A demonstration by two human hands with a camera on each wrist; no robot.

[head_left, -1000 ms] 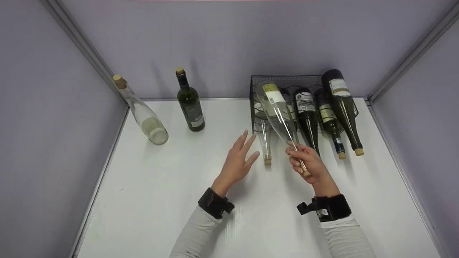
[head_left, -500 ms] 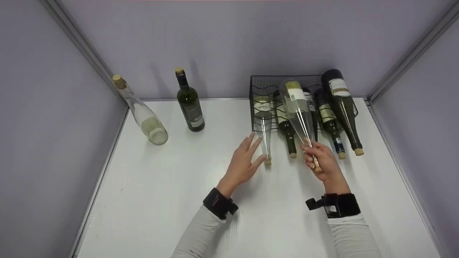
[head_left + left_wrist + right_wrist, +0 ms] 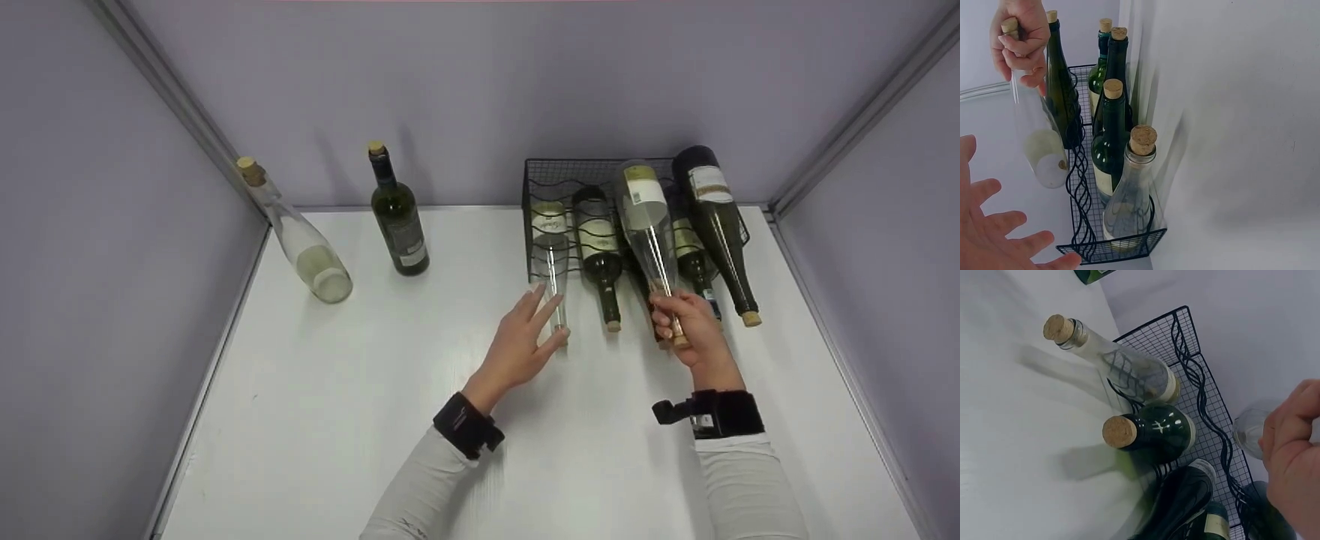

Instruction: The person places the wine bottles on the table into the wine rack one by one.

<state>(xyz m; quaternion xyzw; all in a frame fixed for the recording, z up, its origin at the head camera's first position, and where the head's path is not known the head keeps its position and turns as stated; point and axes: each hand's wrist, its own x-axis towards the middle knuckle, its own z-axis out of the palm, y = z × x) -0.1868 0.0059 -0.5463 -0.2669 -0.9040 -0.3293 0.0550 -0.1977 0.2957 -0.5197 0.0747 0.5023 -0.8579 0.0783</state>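
My right hand (image 3: 694, 330) grips a corked clear glass bottle (image 3: 649, 225) by its neck. The bottle's base points to the wall, and it hangs over the black wire bottle rack (image 3: 559, 169). Behind it, a dark bottle (image 3: 640, 289) is mostly hidden. In the rack's lower row lie another clear bottle (image 3: 551, 244), a green one (image 3: 598, 236) and, farther right, a dark green one (image 3: 694, 262). A dark bottle (image 3: 718, 217) lies higher at the right end. My left hand (image 3: 521, 337), fingers spread, is nearest the lower clear bottle's neck and holds nothing.
On the left of the white table (image 3: 322, 420) stand a corked clear bottle (image 3: 304, 240) and a corked dark green bottle (image 3: 397, 217), both upright. Grey walls enclose the back and sides. The rack stands close to the back wall.
My right hand has carried the clear bottle rightward across the rack, from above the left bottles to above the third and fourth. My left hand has drifted slightly right, fingers still spread.
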